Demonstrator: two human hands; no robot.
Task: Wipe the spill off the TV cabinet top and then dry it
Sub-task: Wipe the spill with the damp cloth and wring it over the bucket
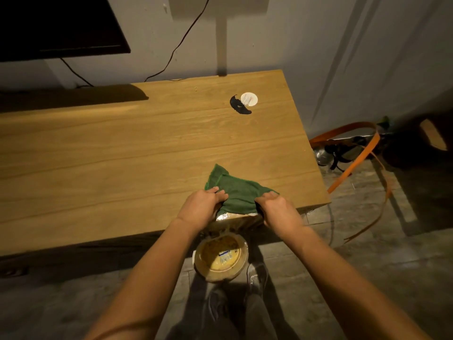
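Both hands pinch a green cloth (239,192) at the wooden TV cabinet top's (122,148) near edge: left hand (203,207) grips its left side, right hand (278,209) its right corner, cloth spread between them.

No text can be read anywhere. The small white round disc (249,98) lying toward the far right of the table (122,148) carries a few thin red and pale marks, too small and blurred to make out as letters. A blue-and-white label (226,254) sits inside the yellowish bowl (242,266) on the floor, and its print is likewise a blur.
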